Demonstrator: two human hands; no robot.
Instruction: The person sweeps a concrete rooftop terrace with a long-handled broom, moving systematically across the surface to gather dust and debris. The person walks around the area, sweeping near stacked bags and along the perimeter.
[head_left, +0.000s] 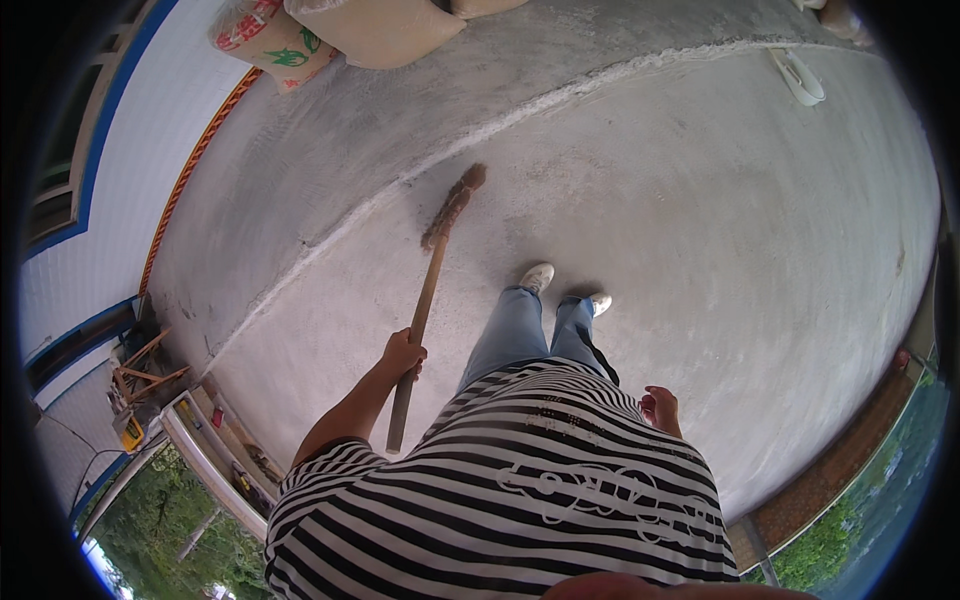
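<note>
My left hand (403, 355) grips the wooden handle of a broom (426, 300), with the end of the handle sticking out below the fist. The broom's brown fibre head (455, 204) rests on the concrete floor (675, 187), left of and ahead of my white shoes (538, 277). Beside my right hip, my right hand (660, 409) hangs with loosely curled fingers and no object visible in it; part of it is hidden behind the striped shirt (510, 465).
A rough ridge (480, 135) crosses the floor beyond the broom. Filled sacks (375, 30) stand against the far side, near a white wall (172, 82). A white curved object (799, 79) lies far right. Wooden frames (146, 367) and a ledge with tools (221, 442) are at left.
</note>
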